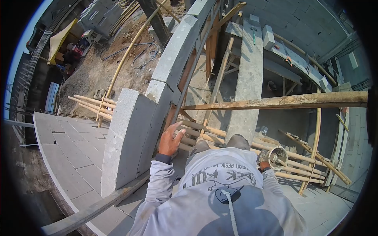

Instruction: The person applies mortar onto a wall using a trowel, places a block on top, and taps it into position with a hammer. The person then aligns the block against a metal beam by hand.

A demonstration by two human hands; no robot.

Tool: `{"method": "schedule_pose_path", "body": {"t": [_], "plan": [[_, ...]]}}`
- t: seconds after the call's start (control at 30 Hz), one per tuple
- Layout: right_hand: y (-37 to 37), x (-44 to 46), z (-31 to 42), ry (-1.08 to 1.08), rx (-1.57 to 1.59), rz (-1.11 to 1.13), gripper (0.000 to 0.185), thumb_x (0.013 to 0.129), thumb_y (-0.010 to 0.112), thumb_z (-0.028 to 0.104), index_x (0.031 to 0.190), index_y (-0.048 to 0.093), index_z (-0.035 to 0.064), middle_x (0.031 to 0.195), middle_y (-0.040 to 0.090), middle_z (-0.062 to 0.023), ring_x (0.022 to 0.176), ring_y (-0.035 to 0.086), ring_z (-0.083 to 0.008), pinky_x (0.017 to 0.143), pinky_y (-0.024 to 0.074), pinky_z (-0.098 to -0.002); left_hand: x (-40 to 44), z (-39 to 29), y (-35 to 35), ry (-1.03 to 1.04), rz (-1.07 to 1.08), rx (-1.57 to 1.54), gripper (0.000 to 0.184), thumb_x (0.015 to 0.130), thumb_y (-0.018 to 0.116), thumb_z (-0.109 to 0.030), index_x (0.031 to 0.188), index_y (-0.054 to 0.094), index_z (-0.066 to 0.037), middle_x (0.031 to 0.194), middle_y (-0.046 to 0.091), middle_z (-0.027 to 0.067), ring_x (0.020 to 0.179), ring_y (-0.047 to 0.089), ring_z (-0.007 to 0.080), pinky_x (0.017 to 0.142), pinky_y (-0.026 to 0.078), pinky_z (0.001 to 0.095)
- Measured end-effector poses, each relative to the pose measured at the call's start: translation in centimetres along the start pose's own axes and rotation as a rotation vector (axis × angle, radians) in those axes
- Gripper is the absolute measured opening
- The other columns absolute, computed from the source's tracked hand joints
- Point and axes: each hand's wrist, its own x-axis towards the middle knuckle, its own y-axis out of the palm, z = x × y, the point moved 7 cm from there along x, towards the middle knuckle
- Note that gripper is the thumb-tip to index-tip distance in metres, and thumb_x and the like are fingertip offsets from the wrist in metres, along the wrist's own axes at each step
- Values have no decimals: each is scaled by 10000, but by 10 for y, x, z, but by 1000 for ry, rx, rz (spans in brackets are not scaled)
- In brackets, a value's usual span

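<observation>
My left hand (170, 141) is raised beside the grey block wall (151, 114), its thumb and fingers apart and nothing between them. At my right side, my right hand (264, 166) is next to a round bucket (277, 157) that looks smeared with mortar. Its fingers are mostly hidden, so whether they hold the bucket is unclear. A large pale block (126, 133) stands upright at the near end of the wall, to the left of my left hand.
Bamboo poles (299, 167) lie across below me. A wooden beam (275, 103) crosses ahead. Beyond it runs a long plank (249, 74) with a green-handled tool (254, 36). An orange tool (289, 60) lies on a ledge at the right. A timber (98, 208) lies at the lower left.
</observation>
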Motion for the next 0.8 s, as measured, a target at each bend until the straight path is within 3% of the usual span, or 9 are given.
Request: {"method": "schedule_pose_path", "body": {"t": [0.07,0.1,0.2,0.37,0.4,0.47,0.57,0.73,0.8], "plan": [[36,-15,-5,19,-38,55,323,828,492,261,967,664,27,948,639,-215,915,622,-335,821,478,-412,19,-36,-54,144,-230,69,317,846,587,-225,1105,589,-42,1116,591,173,1054,553,309,896,422,376],[82,0,-25,-26,-58,12,396,753,540,410,865,694,63,926,646,-196,863,633,-342,755,489,-422,25,-43,-79,142,-343,122,308,852,583,-220,1099,590,-36,1114,592,171,1051,552,315,903,419,381],[96,-55,7,61,-16,194,348,839,484,277,1018,644,25,999,625,-218,949,611,-336,838,475,-411,37,-26,-141,71,-561,263,342,870,569,-222,1120,571,12,1128,586,179,1053,553,318,916,414,376],[133,-92,46,75,113,208,348,841,479,314,949,671,44,936,650,-190,922,628,-315,783,498,-394,55,32,-167,-98,-426,7,439,894,548,-256,1176,515,79,1155,558,236,1068,549,289,915,418,348],[159,-85,45,86,192,191,332,763,578,339,908,684,59,915,655,-181,903,634,-305,787,498,-382,55,10,-166,-93,-367,177,444,900,540,-266,1177,512,80,1160,551,245,1054,555,287,908,421,334],[150,-102,77,50,114,137,385,574,725,330,852,683,68,874,662,-156,831,646,-295,757,508,-384,58,22,-162,-115,-363,-42,473,912,522,-279,1214,476,82,1116,573,196,999,555,221,875,418,295],[135,-113,105,175,192,153,319,859,467,301,969,672,83,969,657,-143,920,630,-294,803,493,-408,74,6,-161,23,-344,-6,491,919,514,-299,1224,463,83,1155,539,194,1048,527,228,905,407,302],[183,-87,114,454,593,88,272,835,498,285,968,682,134,1030,642,-137,923,627,-281,817,488,-392,112,-60,-116,260,-116,-45,499,927,499,-312,1233,455,81,1226,505,190,1138,482,235,965,373,315],[192,-92,117,489,655,2,269,825,517,292,932,688,114,961,659,-136,855,644,-278,771,502,-389,123,-77,-91,317,-45,-53,486,930,497,-299,1236,455,76,1225,506,189,1149,472,233,976,362,317]]}}
